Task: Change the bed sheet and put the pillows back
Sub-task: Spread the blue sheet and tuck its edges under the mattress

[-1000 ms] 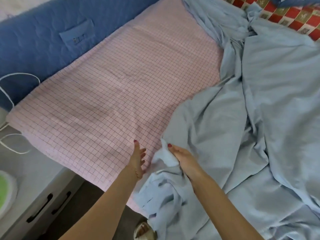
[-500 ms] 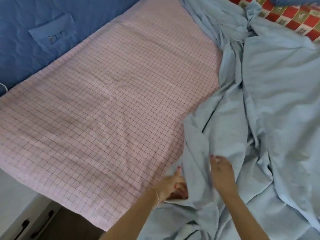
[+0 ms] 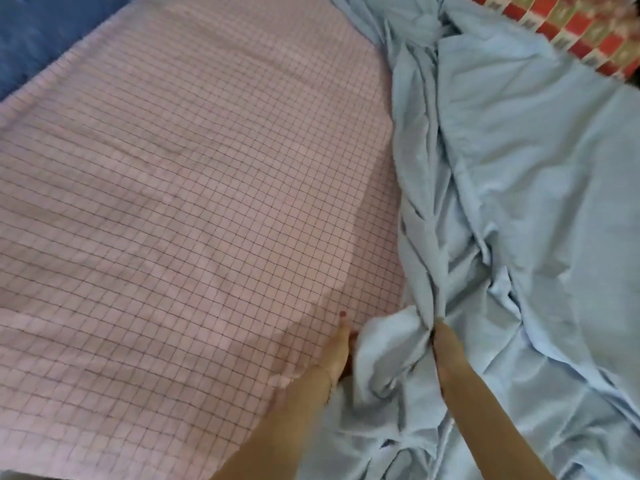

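I see both my forearms bare, no sleeves. My left hand [image 3: 337, 348] has a red-painted nail at its 12 o'clock tip and a thin bracelet at the wrist.

One head-worn camera looks forward and steeply down from close above the bed [image 3: 173, 202], with both forearms reaching in from the lower edge.

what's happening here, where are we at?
A person is mid sheet change. The right hand has a grip on a bunched fold of the light blue sheet, which lies crumpled over the right half of the bed. The left hand rests at the sheet's edge on the pink checked sheet, which is exposed across the left half. No pillows in view.
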